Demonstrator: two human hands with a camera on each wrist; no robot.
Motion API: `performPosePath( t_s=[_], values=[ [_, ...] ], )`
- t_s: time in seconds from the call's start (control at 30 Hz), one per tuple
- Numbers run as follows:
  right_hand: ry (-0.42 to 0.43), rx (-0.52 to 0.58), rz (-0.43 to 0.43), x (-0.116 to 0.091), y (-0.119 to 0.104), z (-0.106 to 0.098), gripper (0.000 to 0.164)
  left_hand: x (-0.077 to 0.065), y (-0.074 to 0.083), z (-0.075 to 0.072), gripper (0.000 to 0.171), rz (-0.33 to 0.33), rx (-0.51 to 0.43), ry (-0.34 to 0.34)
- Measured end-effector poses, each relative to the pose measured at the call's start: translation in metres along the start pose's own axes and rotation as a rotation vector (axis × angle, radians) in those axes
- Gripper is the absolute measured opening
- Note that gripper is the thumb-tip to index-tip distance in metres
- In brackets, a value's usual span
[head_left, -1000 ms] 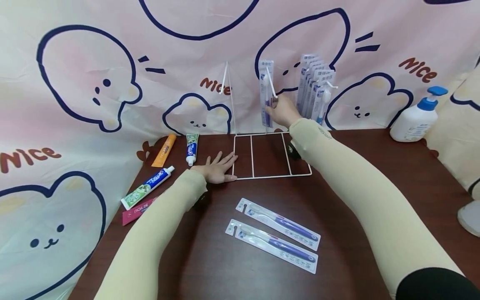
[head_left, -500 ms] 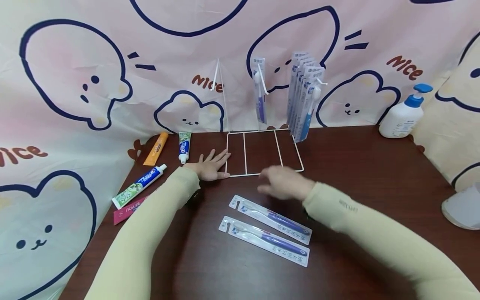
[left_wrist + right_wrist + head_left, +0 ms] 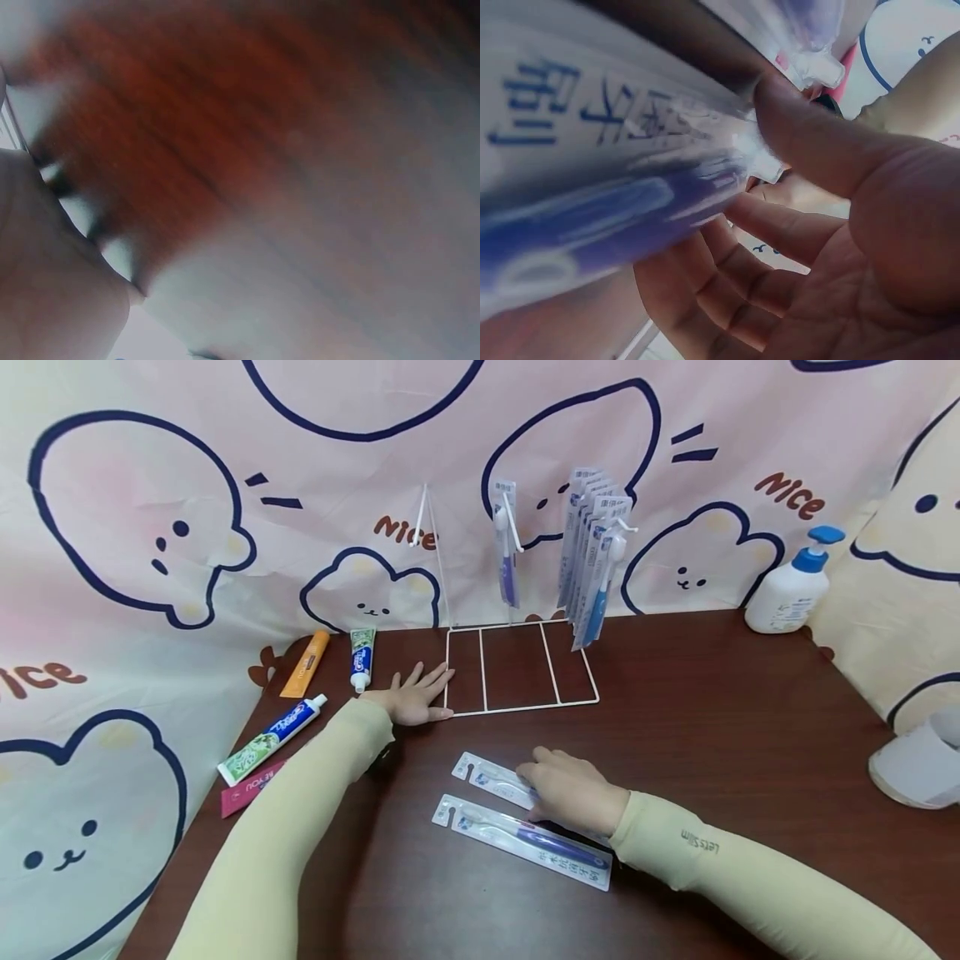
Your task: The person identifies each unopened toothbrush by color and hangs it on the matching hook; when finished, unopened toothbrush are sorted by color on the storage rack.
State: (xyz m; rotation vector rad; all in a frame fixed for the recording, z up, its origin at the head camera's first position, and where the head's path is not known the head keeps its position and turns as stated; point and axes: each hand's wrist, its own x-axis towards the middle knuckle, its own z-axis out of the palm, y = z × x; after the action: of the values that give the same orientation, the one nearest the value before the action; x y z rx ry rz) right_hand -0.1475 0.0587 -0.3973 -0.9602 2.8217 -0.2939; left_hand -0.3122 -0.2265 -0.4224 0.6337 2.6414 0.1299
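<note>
My left hand (image 3: 414,700) lies with fingers spread on the table, fingertips over the left side of a white wire rack's base (image 3: 484,672). Over on the right, my right hand (image 3: 572,791) grips the farther of two packaged toothbrushes (image 3: 495,779); the thumb is along one edge and fingers along the other in the right wrist view. The palm covers most of this pack's handle end. Just nearer lies the second packaged toothbrush (image 3: 528,843), purple-handled. A single packaged toothbrush (image 3: 506,547) hangs on the rack's middle hook, and several hang on its right hook (image 3: 628,528).
The rack's left hook (image 3: 418,518) holds nothing. Toothpaste tubes lie at the left: an orange one (image 3: 306,664), a small blue-green one (image 3: 362,658), a larger one (image 3: 272,739) and a pink one (image 3: 247,792). A pump bottle (image 3: 789,593) and a white roll (image 3: 918,764) stand right.
My right hand has left the toothbrush on the middle hook and come down to the farther pack on the table. The left hand stays at the rack's base.
</note>
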Motion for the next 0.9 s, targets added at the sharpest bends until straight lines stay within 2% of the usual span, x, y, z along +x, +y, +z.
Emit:
performPosePath(
  t_s=[0.27,0.33,0.4,0.5,0.6,0.73,0.9],
  values=[
    [-0.023,0.044,0.077,-0.007,0.007,-0.003,0.053,-0.001,0.000,-0.001,0.081,0.000,0.012,-0.007],
    [-0.029,0.046,0.086,-0.009,0.009,-0.007,0.051,-0.001,-0.001,-0.001,0.081,0.003,0.008,-0.008],
    [-0.017,0.049,0.085,-0.011,0.012,-0.013,0.041,-0.001,0.000,-0.001,0.081,0.006,0.003,-0.006],
    [0.049,0.102,0.078,-0.012,0.017,-0.024,0.021,-0.001,-0.001,0.000,0.081,0.012,-0.008,-0.004],
    [0.175,0.200,0.059,-0.014,0.021,-0.039,0.013,-0.001,-0.001,0.000,0.081,0.016,-0.013,-0.005],
    [0.312,0.332,0.077,-0.017,0.024,-0.066,0.019,0.000,-0.001,0.000,0.081,0.016,-0.016,-0.007],
    [0.372,0.448,0.127,-0.010,0.025,-0.100,0.037,0.001,-0.002,0.000,0.081,0.005,-0.018,-0.015]
  ],
)
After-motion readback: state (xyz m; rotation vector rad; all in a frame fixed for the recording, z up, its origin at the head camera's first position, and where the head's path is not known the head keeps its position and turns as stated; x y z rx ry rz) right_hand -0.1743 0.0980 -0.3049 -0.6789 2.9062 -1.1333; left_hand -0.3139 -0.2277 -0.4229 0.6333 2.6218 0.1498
